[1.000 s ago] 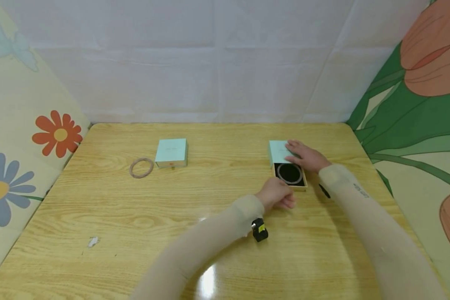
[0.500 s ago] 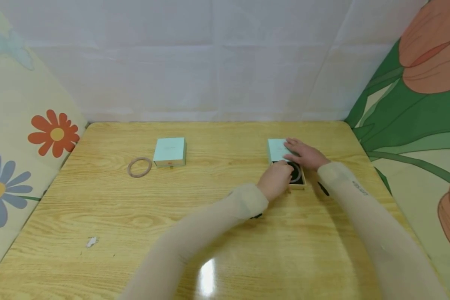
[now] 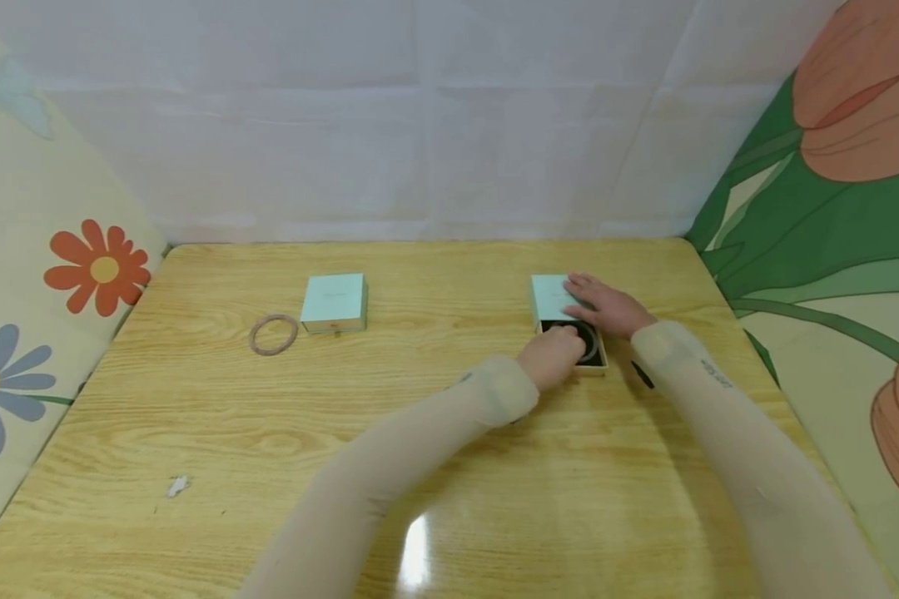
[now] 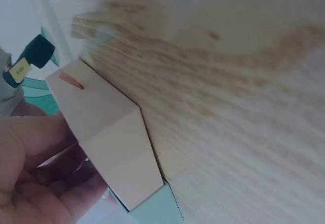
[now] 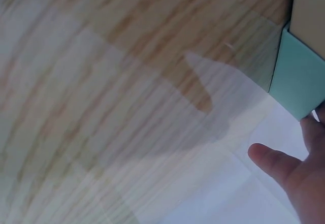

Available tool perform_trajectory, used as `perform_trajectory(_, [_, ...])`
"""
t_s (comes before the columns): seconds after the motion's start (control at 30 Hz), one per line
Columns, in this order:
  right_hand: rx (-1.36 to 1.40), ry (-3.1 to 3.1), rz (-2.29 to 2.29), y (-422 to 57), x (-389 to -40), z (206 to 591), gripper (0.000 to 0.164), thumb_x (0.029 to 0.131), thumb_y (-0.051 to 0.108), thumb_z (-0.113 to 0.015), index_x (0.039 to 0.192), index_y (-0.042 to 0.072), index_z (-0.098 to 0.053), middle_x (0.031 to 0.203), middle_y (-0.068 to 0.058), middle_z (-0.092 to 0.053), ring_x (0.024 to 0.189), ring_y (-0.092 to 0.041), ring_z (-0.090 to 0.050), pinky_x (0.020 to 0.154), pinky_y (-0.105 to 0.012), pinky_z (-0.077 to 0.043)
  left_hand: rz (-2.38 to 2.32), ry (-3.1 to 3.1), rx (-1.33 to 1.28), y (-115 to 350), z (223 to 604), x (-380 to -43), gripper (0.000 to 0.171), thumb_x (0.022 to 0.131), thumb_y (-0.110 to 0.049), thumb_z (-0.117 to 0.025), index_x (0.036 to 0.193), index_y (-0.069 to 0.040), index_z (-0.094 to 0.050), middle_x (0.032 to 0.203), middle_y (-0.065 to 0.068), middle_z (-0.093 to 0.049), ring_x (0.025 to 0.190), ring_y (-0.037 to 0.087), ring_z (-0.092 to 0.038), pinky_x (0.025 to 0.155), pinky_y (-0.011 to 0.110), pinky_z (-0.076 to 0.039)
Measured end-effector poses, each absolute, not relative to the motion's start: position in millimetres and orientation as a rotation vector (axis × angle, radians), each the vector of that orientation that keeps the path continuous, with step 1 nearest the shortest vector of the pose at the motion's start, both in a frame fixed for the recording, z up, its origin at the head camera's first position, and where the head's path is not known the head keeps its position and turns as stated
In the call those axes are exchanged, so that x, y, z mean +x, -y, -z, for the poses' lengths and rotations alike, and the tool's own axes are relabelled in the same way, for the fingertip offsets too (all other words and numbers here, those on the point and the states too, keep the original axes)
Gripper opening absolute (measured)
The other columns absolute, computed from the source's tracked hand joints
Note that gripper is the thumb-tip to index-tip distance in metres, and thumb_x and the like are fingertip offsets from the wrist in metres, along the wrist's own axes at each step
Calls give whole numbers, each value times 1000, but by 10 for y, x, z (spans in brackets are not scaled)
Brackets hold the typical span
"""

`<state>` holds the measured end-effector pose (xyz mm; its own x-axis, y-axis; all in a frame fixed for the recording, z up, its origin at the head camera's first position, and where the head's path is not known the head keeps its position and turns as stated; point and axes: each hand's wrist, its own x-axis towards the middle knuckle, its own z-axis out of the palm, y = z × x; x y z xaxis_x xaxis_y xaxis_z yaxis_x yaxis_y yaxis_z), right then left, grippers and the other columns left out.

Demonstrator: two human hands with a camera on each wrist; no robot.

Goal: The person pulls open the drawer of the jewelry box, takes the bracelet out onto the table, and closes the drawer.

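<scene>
A light teal drawer box [image 3: 549, 293] stands at the right of the table, its cream drawer [image 3: 588, 371] pulled out toward me. Inside, on black lining, lies a round greyish bracelet [image 3: 593, 339], partly covered by my left hand [image 3: 553, 358]. The left fingers reach over the drawer's side and curl at the bracelet; their tips are mostly hidden. In the left wrist view, these fingers [image 4: 38, 137] dip behind the drawer wall [image 4: 119, 158]. My right hand [image 3: 611, 307] rests on the box top with fingers extended; the right wrist view catches its thumb [image 5: 274, 162] beside the teal sleeve.
A second teal box [image 3: 335, 299], closed, sits at the left of the table. Next to it lies a pinkish-brown bracelet [image 3: 273, 334]. A small white scuff [image 3: 177, 486] marks the wooden tabletop [image 3: 285, 433] at front left. A white sheet hangs behind; flowered panels flank both sides.
From in front of the drawer, my left hand has moved up and into it, onto the bracelet. My right hand stays on the box. The whole view has shifted slightly.
</scene>
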<state>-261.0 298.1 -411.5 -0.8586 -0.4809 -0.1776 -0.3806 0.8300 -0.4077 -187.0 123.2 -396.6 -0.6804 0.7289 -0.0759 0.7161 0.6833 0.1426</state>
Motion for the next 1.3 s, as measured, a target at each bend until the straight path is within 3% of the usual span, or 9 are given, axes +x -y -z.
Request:
perform_trajectory(0.3, [-652, -2738, 541, -2987, -2616, 4137, 67, 104, 39, -45, 151, -2, -22, 158, -25, -12, 144, -42, -7, 115, -59, -12, 69, -2747, 1369, -1238, 4012, -1948, 28, 90, -35, -67, 110, -17, -71, 116, 5, -62, 104, 20, -58, 90, 24, -49])
perform_trajectory(0.8, [-670, -2734, 552, -3006, -2617, 4149, 65, 105, 39, -41, 151, -2, -22, 158, -24, -12, 145, -42, -7, 114, -59, -12, 157, -2724, 1431, -1242, 4078, -2014, 34, 92, -43, -61, 113, -18, -72, 118, 4, -61, 105, 19, -58, 89, 24, -51])
perform_trajectory(1.3, [-673, -2741, 532, -3019, -2624, 4155, 64, 105, 39, -41, 151, -2, -22, 158, -23, -12, 145, -42, -7, 115, -59, -12, 136, -2712, 1590, -1124, 4034, -1995, 42, 93, -44, -60, 117, -11, -68, 115, 2, -62, 104, 13, -60, 91, 21, -50])
